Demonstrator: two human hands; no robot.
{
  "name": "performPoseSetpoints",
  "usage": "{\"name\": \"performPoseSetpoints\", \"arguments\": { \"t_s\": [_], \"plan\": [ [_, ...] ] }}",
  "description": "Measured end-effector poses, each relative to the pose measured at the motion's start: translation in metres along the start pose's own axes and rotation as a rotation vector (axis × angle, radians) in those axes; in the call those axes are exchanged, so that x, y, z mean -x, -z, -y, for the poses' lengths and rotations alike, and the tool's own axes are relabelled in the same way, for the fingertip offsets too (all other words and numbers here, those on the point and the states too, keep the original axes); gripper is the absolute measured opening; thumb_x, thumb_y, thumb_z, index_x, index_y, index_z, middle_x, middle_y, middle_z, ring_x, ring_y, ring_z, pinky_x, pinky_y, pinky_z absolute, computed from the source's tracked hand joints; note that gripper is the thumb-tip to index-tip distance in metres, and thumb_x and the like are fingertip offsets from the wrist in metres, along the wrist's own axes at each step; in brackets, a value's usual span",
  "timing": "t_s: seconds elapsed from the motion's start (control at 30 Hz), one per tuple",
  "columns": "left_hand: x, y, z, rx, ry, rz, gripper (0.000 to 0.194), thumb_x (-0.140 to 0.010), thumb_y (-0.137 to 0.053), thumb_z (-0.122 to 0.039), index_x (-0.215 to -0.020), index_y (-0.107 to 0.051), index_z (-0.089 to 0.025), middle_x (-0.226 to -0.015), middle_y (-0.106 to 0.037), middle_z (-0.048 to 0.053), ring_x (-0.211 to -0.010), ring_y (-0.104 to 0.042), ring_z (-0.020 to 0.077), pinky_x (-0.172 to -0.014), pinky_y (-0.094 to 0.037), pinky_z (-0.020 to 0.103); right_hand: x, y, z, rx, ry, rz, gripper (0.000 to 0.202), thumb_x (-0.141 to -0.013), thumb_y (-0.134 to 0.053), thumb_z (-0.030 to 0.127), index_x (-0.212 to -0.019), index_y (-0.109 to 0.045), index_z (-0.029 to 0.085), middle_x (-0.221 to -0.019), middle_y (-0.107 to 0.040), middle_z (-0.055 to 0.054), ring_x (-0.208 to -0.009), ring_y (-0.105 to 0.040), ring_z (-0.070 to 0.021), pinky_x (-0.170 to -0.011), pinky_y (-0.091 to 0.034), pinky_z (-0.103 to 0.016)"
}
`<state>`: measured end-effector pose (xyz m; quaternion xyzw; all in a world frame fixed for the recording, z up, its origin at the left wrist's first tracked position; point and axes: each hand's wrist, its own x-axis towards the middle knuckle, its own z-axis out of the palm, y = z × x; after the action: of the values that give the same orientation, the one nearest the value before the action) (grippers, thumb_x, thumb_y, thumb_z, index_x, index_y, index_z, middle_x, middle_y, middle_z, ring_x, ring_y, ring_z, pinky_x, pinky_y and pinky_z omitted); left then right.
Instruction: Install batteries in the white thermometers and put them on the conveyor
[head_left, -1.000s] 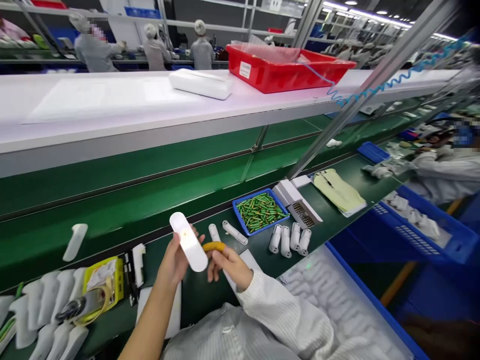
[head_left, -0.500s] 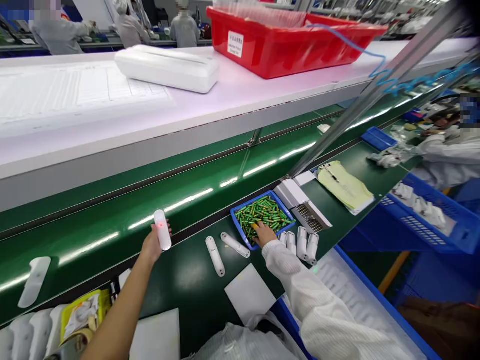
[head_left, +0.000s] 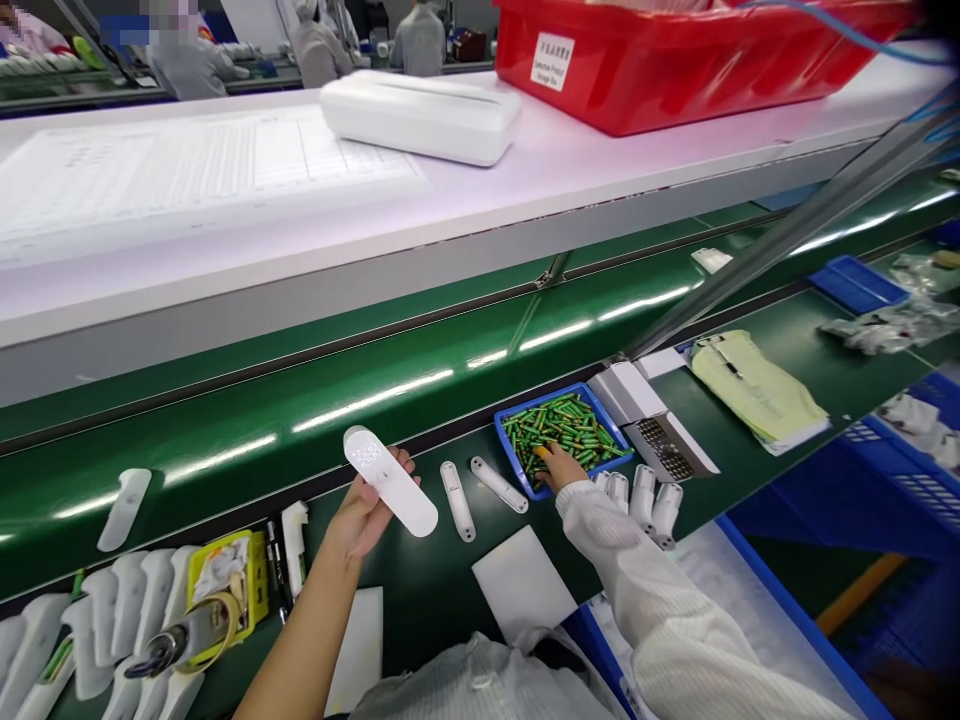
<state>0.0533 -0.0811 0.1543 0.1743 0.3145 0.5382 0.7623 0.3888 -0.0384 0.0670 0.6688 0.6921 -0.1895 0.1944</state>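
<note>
My left hand [head_left: 369,512] grips a white elongated device [head_left: 391,482], its face with small lit marks turned up, above the edge of the green work surface. My right hand [head_left: 561,468] reaches into a blue tray [head_left: 517,483] of green batteries [head_left: 570,425]; its fingertips, one with a yellow cover, are among them, and what they pinch, if anything, is hidden. Between my hands lie two slim white devices [head_left: 457,502] [head_left: 499,485]. Several white parts [head_left: 643,497] stand just right of my right hand.
A white shelf [head_left: 247,255] with a red bin [head_left: 660,85] and white case [head_left: 420,115] spans the back. White shells [head_left: 127,605] and a yellow basket [head_left: 259,580] are at lower left. An open box [head_left: 671,447] and yellow cloth [head_left: 754,385] lie right, near a slanted metal post [head_left: 780,230].
My left hand has turned the white device; its red light no longer shows, and small lit marks do. My right hand stays in the battery tray. The view has shifted left.
</note>
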Motion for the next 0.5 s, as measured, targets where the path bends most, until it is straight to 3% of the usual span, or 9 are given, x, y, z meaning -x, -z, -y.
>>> {"name": "performPoseSetpoints", "arguments": {
  "t_s": [0.13,0.23,0.33,0.5],
  "plan": [
    [0.003,-0.005,0.001,-0.136,-0.074,-0.117,0.058,-0.048,-0.085,-0.047,-0.096,-0.067,-0.021,-0.094,-0.059,0.004,-0.091,-0.056,0.0183,-0.086,-0.051,0.033,-0.001,0.002,0.002,0.015,0.005,-0.004,0.027,-0.089,-0.058,0.028,-0.112,-0.057,0.015,-0.123,-0.055,-0.010,-0.105,-0.057,-0.0209,-0.088,-0.050,-0.041],
    [-0.004,0.003,0.004,-0.293,-0.040,-0.261,0.069,-0.043,-0.080,-0.062,-0.095,-0.066,-0.019,-0.094,-0.062,0.006,-0.088,-0.059,0.0205,-0.082,-0.051,0.035,-0.003,0.000,0.003,0.019,-0.003,-0.009,0.026,-0.089,-0.056,0.028,-0.112,-0.057,0.015,-0.121,-0.056,-0.009,-0.102,-0.058,-0.0198,-0.086,-0.051,-0.040],
    [-0.024,0.027,0.002,-0.421,0.032,-0.356,0.067,-0.050,-0.074,-0.067,-0.094,-0.066,-0.016,-0.089,-0.065,0.008,-0.078,-0.062,0.0201,-0.074,-0.052,0.034,-0.007,-0.002,0.003,0.003,-0.010,-0.018,0.026,-0.090,-0.055,0.029,-0.112,-0.057,0.016,-0.120,-0.056,-0.009,-0.102,-0.058,-0.0198,-0.086,-0.051,-0.040],
    [-0.081,0.091,-0.014,-0.693,0.083,-0.563,0.030,-0.074,-0.066,-0.032,-0.092,-0.063,-0.009,-0.075,-0.064,0.008,-0.064,-0.062,0.0184,-0.064,-0.050,0.032,-0.011,-0.005,0.001,-0.110,-0.003,-0.030,0.026,-0.091,-0.054,0.031,-0.112,-0.058,0.016,-0.117,-0.058,-0.008,-0.102,-0.059,-0.0197,-0.088,-0.050,-0.041]
  ]
}}
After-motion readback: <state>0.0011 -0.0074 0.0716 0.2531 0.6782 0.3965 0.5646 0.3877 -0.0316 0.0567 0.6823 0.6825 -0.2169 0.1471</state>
